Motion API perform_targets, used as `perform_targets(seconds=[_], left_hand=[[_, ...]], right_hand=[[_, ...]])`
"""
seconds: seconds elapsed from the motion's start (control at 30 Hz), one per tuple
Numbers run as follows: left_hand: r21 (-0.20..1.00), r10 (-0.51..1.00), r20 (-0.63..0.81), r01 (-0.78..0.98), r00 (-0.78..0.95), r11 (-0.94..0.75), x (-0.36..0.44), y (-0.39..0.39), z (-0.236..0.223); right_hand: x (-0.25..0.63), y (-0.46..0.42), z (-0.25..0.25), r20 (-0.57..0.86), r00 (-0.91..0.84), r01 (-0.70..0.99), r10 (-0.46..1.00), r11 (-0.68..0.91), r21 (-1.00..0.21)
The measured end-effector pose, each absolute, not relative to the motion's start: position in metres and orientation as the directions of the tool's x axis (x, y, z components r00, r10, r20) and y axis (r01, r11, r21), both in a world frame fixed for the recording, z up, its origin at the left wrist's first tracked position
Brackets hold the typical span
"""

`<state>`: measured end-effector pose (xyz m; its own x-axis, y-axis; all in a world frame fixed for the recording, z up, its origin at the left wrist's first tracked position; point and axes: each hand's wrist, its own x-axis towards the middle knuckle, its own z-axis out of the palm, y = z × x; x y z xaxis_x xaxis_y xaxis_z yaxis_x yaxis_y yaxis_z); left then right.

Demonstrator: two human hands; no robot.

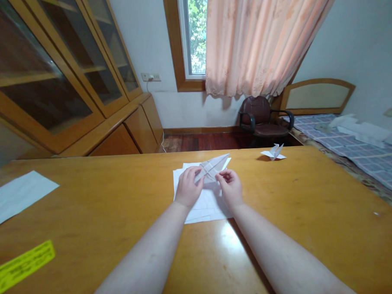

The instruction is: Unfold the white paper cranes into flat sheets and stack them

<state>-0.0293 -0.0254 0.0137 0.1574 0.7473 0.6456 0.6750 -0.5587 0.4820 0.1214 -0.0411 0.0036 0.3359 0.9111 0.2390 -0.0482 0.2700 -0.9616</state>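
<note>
A folded piece of white paper [216, 164], creased and pointed towards the upper right, is held between my two hands. My left hand [189, 186] pinches its left side between thumb and fingers. On the right edge, the thumb and fingertips of my right hand [230, 186] grip the same paper. Beneath both hands lie several flat white sheets [205, 209], loosely stacked on the wooden desk [145, 175]. A folded paper crane [274, 152] stands near the desk's far edge, to the right of my hands.
More white paper [19, 196] lies at the desk's left, with a yellow printed label [24, 265] nearer me. Beyond the desk are a brown armchair [262, 118], a curtained window, and a glass-fronted cabinet [92, 73] at left. A bed [354, 140] stands at the right.
</note>
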Motion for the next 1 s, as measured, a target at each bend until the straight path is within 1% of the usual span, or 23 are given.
perform_targets(seconds=[0.17,0.27,0.37,0.43,0.57,0.67,0.77,0.83,0.9,1.0], left_hand=[[0.452,0.711,0.695,0.7,0.112,-0.552,-0.034,-0.025,0.013],[0.483,0.715,0.692,0.673,0.098,-0.56,-0.034,-0.027,0.015],[0.52,0.728,0.679,0.638,0.095,-0.569,-0.032,-0.032,0.017],[0.534,0.733,0.669,0.607,0.122,-0.588,-0.03,-0.037,0.018],[0.54,0.734,0.651,0.56,0.196,-0.628,-0.028,-0.043,0.02],[0.503,0.704,0.661,0.542,0.262,-0.674,-0.028,-0.044,0.019],[0.432,0.638,0.701,0.521,0.32,-0.736,-0.028,-0.042,0.018],[0.381,0.588,0.745,0.521,0.316,-0.764,-0.028,-0.04,0.018],[0.353,0.559,0.782,0.544,0.276,-0.761,-0.029,-0.038,0.019],[0.367,0.563,0.805,0.59,0.185,-0.719,-0.032,-0.035,0.019]], right_hand=[[0.122,-0.041,0.003,0.249,0.339,-0.002,0.907,0.265,-0.964],[0.124,-0.041,0.003,0.233,0.377,0.066,0.896,0.225,-0.972],[0.125,-0.042,0.003,0.194,0.383,0.075,0.903,0.179,-0.981],[0.125,-0.042,0.002,0.196,0.381,0.087,0.903,0.176,-0.98],[0.122,-0.041,-0.001,0.254,0.417,0.202,0.872,0.184,-0.962],[0.121,-0.041,-0.001,0.277,0.431,0.252,0.859,0.18,-0.951],[0.122,-0.041,0.001,0.294,0.424,0.288,0.857,0.18,-0.941],[0.123,-0.04,0.003,0.294,0.419,0.27,0.859,0.192,-0.943],[0.123,-0.039,0.004,0.292,0.421,0.225,0.859,0.213,-0.951],[0.123,-0.037,0.002,0.279,0.424,0.134,0.861,0.245,-0.96]])
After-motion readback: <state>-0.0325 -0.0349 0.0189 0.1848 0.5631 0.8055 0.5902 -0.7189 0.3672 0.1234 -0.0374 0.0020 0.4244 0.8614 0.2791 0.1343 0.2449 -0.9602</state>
